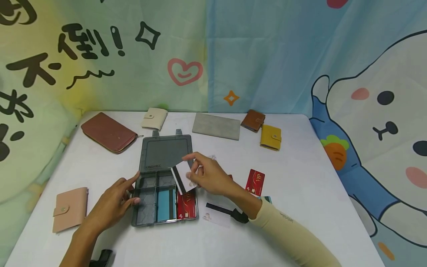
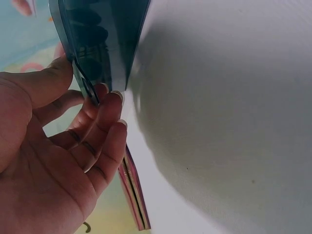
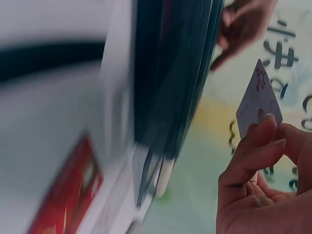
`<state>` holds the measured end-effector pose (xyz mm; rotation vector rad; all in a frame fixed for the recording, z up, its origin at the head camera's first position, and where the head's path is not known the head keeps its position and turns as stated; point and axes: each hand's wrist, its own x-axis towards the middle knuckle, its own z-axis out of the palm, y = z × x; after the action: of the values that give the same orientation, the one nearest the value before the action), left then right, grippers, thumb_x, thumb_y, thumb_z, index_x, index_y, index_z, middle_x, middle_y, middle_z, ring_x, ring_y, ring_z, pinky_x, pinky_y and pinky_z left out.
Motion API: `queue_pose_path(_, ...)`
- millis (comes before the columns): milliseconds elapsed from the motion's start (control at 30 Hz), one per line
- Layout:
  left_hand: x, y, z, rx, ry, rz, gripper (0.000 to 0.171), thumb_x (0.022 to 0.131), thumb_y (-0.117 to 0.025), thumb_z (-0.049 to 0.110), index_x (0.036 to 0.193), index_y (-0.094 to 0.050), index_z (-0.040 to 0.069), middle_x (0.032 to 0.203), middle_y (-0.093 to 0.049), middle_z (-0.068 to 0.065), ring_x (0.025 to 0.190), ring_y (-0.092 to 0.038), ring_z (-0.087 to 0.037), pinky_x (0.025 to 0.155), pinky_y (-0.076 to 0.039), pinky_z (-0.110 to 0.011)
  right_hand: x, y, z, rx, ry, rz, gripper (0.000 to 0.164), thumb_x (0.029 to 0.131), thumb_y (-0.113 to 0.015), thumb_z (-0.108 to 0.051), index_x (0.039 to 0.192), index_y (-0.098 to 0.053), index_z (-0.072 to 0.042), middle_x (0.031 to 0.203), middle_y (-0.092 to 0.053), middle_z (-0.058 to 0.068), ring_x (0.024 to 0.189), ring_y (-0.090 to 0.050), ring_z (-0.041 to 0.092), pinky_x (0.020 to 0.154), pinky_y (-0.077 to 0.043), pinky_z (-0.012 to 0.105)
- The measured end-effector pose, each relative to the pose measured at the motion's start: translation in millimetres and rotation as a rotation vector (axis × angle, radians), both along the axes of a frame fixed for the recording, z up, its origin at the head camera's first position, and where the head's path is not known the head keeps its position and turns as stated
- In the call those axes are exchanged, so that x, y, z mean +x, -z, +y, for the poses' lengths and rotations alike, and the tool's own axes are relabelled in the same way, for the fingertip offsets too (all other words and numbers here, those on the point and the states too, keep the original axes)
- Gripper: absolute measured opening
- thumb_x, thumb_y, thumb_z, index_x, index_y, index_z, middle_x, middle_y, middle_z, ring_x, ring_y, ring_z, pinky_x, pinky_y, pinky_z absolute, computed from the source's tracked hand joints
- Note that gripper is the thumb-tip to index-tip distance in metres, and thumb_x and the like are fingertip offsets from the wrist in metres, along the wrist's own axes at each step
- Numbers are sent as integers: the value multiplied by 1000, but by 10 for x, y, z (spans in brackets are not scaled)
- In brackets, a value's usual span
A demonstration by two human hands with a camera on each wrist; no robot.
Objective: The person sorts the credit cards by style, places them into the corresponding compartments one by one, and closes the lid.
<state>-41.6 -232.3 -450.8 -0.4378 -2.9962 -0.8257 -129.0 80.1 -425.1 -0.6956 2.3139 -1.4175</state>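
Observation:
A white card with a black magnetic stripe point(image 1: 180, 175) is pinched in my right hand point(image 1: 208, 174), held tilted over the right side of a grey plastic compartment box point(image 1: 145, 218). My left hand point(image 1: 115, 202) grips the left wall of that box, thumb over the rim and fingers on the outer side. The box's lid point(image 1: 165, 150) lies folded back behind it. Inside, a blue striped card point(image 1: 163, 205) sits in the middle compartment and a red VIP card point(image 1: 186, 207) in the right one. In the right wrist view the card's printed face point(image 3: 258, 100) shows.
Right of the box lie another red VIP card point(image 1: 255, 181) and a pale card point(image 1: 216, 218), partly under the wrist camera's black strap point(image 1: 220, 208). Wallets surround the box: pink point(image 1: 70, 209), dark red point(image 1: 108, 131), cream point(image 1: 155, 118), grey point(image 1: 216, 126), brown point(image 1: 253, 119), yellow point(image 1: 271, 137).

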Motion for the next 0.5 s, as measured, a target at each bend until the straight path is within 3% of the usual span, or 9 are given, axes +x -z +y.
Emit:
queue_pose_path(200,2,-2,8,-1,1,13,77,83,-80,16,151,-43,8,98,-58,-4,78,-56,-8,65,-46,-29,229,76,-262,-45,-89,-68,49,91,-75,-20,134,-53,-15,81,-66,-4,51,-53,13,52,-48,26)
queue_pose_path(500,-12,-11,0,5,-6,-22,77,85,-79,17,151,-42,8,101,-59,-6,80,-57,-10,67,-48,-31,394,163,-621,64,-163,-57,50,89,-77,-26,134,-54,-21,81,-69,-17,48,-55,8,50,-47,23)
